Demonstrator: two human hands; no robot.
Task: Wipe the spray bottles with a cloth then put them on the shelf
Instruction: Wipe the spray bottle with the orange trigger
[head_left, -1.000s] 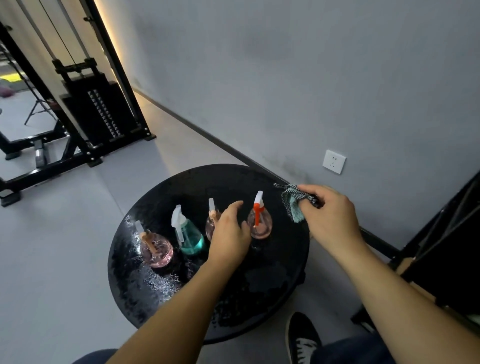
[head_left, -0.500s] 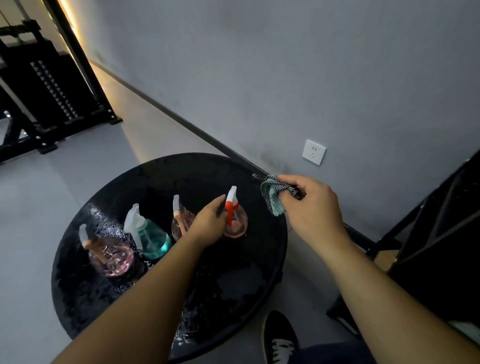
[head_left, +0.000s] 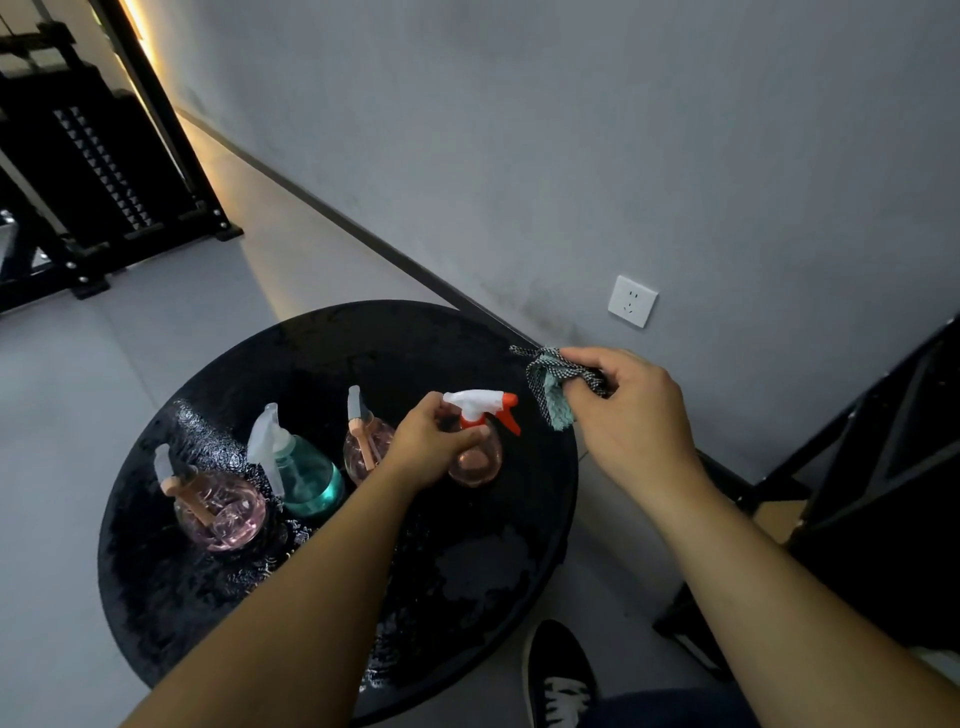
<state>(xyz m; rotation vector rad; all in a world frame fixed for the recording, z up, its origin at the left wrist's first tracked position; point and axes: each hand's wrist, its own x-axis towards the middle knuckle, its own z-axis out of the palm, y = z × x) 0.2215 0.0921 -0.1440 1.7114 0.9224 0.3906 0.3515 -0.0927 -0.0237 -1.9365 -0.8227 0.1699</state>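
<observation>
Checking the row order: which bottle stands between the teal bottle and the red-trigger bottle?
In the head view, a small pink bottle stands between teal bottle and red-trigger bottle.

Table rear: the far half of the round black table is bare and open to a hand from above.
Table front right: bare surface between the forearms, open from the near edge.
Bottle row: pink bottle, teal bottle and small pink bottle stand close together across the left middle, with only narrow gaps between them.
Occupied zone: left hand on the red-trigger bottle; right hand with cloth over the right rim.
Right boundary: black frame near the table.
Rear boundary: wall just behind the table's right rear edge.
</observation>
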